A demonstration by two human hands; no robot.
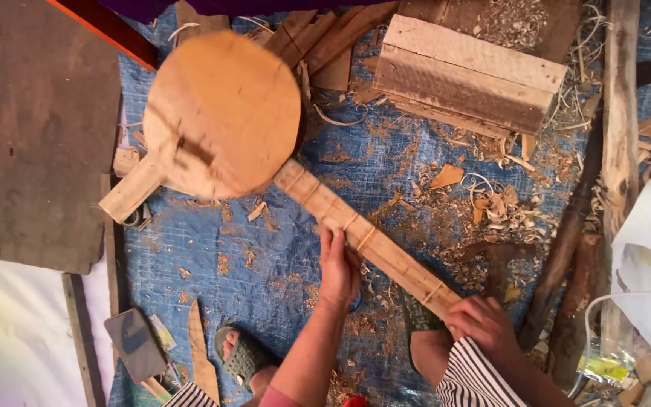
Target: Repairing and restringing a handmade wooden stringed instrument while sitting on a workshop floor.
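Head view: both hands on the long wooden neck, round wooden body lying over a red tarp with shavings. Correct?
Not quite. The head view shows a blue tarp, not red. The rest holds: the left hand rests on the long wooden neck, the right hand grips its near end, and the round wooden body lies over the tarp among shavings.

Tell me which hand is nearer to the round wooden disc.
Left. The left hand rests on the long wooden neck about midway along it, closer to the round wooden disc. The right hand holds the neck's far end, farthest from the disc.
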